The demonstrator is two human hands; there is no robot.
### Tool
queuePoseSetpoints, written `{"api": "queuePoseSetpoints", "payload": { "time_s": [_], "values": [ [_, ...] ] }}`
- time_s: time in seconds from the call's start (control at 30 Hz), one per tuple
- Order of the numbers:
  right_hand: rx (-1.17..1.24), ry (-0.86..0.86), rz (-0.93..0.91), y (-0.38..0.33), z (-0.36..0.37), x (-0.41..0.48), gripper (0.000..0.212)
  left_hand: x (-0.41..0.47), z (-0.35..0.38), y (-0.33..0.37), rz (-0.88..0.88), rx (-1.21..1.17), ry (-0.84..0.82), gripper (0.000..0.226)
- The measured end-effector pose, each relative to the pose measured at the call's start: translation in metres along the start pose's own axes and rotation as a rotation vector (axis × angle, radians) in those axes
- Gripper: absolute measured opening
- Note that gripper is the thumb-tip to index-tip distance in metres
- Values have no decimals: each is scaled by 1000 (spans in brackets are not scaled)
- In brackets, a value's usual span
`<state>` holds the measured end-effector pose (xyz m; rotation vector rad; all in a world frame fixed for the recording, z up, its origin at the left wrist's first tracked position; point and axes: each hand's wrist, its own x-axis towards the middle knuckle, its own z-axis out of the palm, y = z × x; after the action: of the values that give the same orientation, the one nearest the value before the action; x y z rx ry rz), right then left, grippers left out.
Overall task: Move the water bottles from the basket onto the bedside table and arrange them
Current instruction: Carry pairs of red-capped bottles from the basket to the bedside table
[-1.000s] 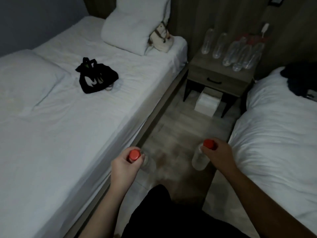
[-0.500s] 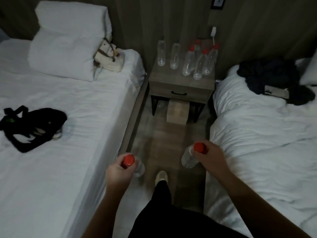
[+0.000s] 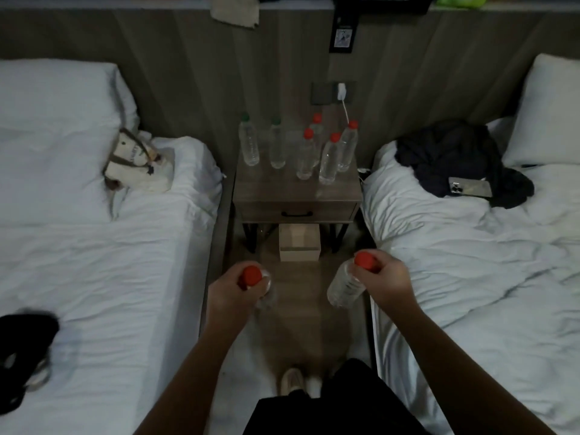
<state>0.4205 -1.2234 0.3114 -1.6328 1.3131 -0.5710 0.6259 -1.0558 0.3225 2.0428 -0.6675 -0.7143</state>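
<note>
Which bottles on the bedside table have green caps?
The two leftmost bottles on the bedside table; the other four standing there have red caps.

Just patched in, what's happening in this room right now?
A person stands in the aisle between two beds, facing the bedside table. The left hand grips a red-capped water bottle by its top, and the right hand grips another red-capped bottle the same way; both hang over the floor. Six bottles stand on the table: two green-capped bottles at left, four red-capped bottles clustered at right. No basket is in view.
</note>
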Motion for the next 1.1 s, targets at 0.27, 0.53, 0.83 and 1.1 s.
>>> {"api": "queuePoseSetpoints", "payload": {
  "time_s": [0.27, 0.53, 0.83, 1.1],
  "values": [
    [6, 61, -19, -8, -10, 108, 14, 102, 53, 52, 21, 35, -90, 22],
    [-163, -82, -4, -21, -25, 266, 23, 232, 122, 105, -63, 83, -37, 27],
    [-294, -209, 23, -32, -30, 406, 27, 345, 182, 135, -170, 143, -9, 37],
    [-329, -301, 67, -19, -20, 472, 34, 387, 212, 138, -232, 126, -53, 29]
  ]
}}
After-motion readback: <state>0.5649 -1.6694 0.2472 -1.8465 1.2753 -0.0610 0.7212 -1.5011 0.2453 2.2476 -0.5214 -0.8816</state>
